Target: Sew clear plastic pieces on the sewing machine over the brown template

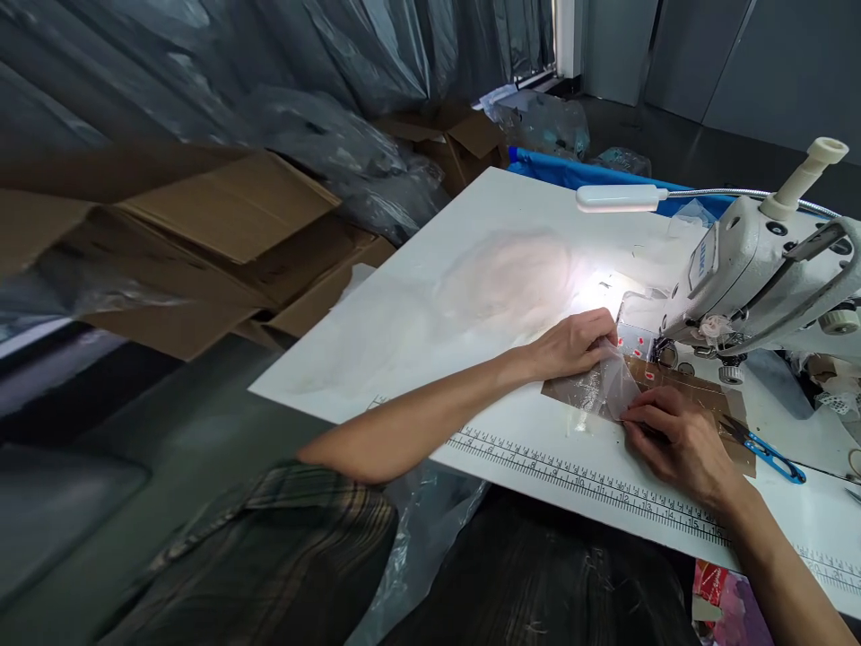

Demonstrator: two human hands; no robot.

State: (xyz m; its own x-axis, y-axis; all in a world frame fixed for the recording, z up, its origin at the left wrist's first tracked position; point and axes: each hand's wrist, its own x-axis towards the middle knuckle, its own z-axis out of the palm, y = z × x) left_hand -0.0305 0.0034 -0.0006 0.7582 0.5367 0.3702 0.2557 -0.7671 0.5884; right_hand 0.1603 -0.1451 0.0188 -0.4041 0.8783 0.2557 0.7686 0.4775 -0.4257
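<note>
A small clear plastic piece [602, 388] lies on a brown patch of the white sewing table [471, 287], just in front of the sewing machine [753, 278]. My left hand [571, 345] pinches the far edge of the plastic with curled fingers. My right hand [676, 440] presses its near edge, fingers closed together on it. Both hands sit close to the needle area of the machine.
Blue thread snips [773, 456] lie right of my right hand. A ruler strip [605, 489] runs along the table's front edge. A gooseneck lamp [622, 198] shines over the table. Open cardboard boxes [202, 242] and plastic sheeting stand to the left.
</note>
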